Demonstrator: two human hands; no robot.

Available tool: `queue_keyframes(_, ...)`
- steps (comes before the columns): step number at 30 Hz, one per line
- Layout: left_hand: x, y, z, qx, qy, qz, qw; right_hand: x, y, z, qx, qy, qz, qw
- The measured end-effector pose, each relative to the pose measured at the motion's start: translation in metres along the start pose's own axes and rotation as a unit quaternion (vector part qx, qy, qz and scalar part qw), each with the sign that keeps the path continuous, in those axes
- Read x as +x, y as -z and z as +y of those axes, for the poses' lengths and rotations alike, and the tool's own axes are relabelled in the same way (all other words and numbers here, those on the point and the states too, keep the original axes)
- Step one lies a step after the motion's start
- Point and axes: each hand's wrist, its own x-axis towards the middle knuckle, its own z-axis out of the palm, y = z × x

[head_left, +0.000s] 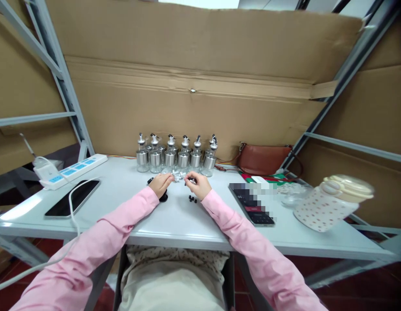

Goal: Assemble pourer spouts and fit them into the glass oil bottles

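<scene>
My left hand (160, 184) rests low over the table, palm down, its fingers stretched towards the middle. Black round parts (163, 197) lie partly hidden beneath and beside it. Between my hands is a small pile of clear and silvery pieces (177, 176), close to my left fingertips. My right hand (199, 184) is closed in a pinch on a small dark-and-silver piece (191, 179), mostly covered by the fingers. Several tiny black plugs (192, 199) lie just in front of that hand. Behind, glass oil bottles (182, 160) with steel sleeves and pour spouts stand upright in rows.
A power strip (77, 169) and a dark phone (74, 199) lie left, with a white cable (71, 207) across the edge. To the right are another phone (252, 205), a brown bag (263, 160) and a spotted tumbler (331, 203). Cardboard (194, 116) walls the back.
</scene>
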Motion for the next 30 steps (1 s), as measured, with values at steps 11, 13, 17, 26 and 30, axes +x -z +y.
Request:
queue_keyframes(11,-0.002,-0.013,-0.007,-0.003,0.010,-0.024,1.000,0.121,0.081,-0.022,-0.293,-0.030,0.135,0.946)
queue_keyframes(13,-0.002,-0.013,-0.005,0.003,0.012,-0.034,0.999,0.152,0.092,-0.026,-0.402,-0.059,0.066,0.911)
queue_keyframes(17,-0.004,-0.011,0.000,0.026,0.015,-0.029,0.999,0.193,0.102,-0.030,-0.543,-0.058,-0.059,0.836)
queue_keyframes(26,-0.008,-0.014,0.007,0.040,-0.008,-0.033,0.999,0.217,0.089,-0.021,-0.564,-0.075,-0.180,0.802)
queue_keyframes(30,-0.008,-0.015,0.007,0.038,-0.004,-0.025,0.999,0.214,0.082,-0.014,-0.577,-0.063,-0.178,0.795)
